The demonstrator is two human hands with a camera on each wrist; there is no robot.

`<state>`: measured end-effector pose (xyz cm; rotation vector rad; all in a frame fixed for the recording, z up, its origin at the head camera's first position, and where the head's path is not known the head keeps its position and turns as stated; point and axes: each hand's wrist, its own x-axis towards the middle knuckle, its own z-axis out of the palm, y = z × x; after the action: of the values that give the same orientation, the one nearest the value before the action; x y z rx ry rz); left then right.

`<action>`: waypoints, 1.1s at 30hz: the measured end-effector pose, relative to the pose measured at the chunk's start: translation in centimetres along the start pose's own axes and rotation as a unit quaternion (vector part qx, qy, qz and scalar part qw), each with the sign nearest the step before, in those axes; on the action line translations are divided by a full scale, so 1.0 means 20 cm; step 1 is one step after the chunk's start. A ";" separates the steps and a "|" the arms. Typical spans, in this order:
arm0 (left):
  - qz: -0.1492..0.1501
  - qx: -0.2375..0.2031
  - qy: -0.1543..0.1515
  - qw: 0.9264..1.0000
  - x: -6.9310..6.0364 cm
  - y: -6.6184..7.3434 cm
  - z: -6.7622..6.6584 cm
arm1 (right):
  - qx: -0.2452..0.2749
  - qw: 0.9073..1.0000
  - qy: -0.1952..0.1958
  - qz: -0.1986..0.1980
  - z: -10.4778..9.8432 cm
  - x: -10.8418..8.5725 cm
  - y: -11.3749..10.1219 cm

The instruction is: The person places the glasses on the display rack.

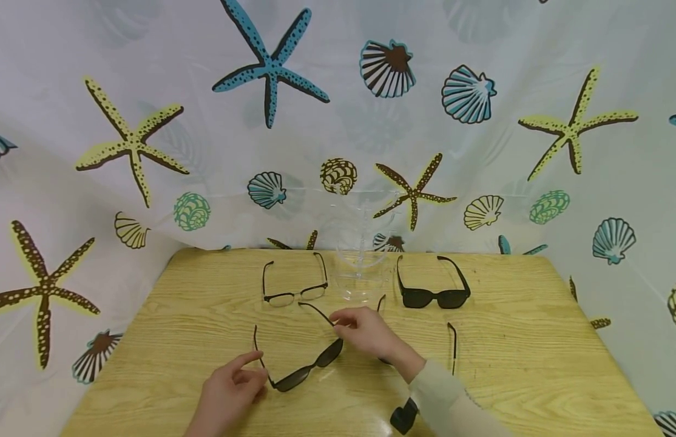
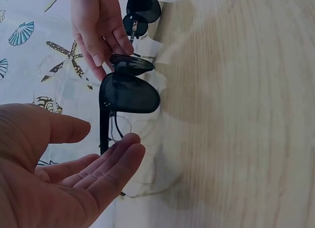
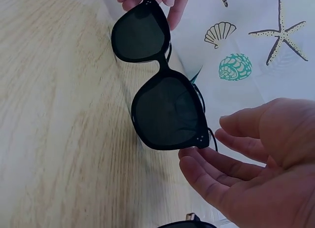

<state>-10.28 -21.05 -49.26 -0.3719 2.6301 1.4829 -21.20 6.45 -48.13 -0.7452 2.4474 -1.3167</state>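
Black-framed sunglasses with dark lenses [image 1: 293, 379] sit askew on the yellow wood-grain counter [image 1: 169, 352] between the left hand [image 1: 231, 388] and right hand [image 1: 366, 332], both loose-fingered, gripping nothing. Positioning seems the step; straightening would call for gentle, even contact.

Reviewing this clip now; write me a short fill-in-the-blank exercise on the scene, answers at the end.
Sunglasses are between the left hand and right hand; nearer the transparent stand is the ____ hand.
In the head view, the clear-lensed glasses are to the ____ of that stand.
The topmost starfish on the cloth behind the table is coloured ____.
Missing: right; left; blue
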 end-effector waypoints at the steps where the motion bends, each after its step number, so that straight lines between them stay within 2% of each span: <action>1: -0.005 -0.013 -0.003 1.000 0.00 0.00 0.01 | -0.001 1.000 0.000 0.002 0.00 0.00 0.00; 7: -0.031 -0.094 -0.018 0.995 0.00 -0.01 0.05 | -0.011 1.000 -0.002 0.000 0.03 0.00 0.02; 12: -0.033 -0.121 -0.020 0.992 0.01 -0.02 0.06 | -0.004 1.000 0.000 0.008 0.04 0.00 0.04; 21: -0.033 -0.147 -0.025 0.988 0.01 -0.02 0.06 | -0.010 1.000 0.010 0.012 0.04 0.01 0.03; 29: -0.035 -0.151 -0.025 0.988 -0.01 0.00 0.04 | 0.000 1.000 0.005 0.018 0.04 -0.01 0.00; 33: -0.030 -0.137 -0.027 0.990 -0.01 0.02 0.01 | 0.012 1.000 0.007 0.024 0.02 -0.04 -0.02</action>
<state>-10.13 -20.60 -49.02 -0.4242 2.3556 1.8104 -20.33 6.47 -48.03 -0.6681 2.4414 -1.3349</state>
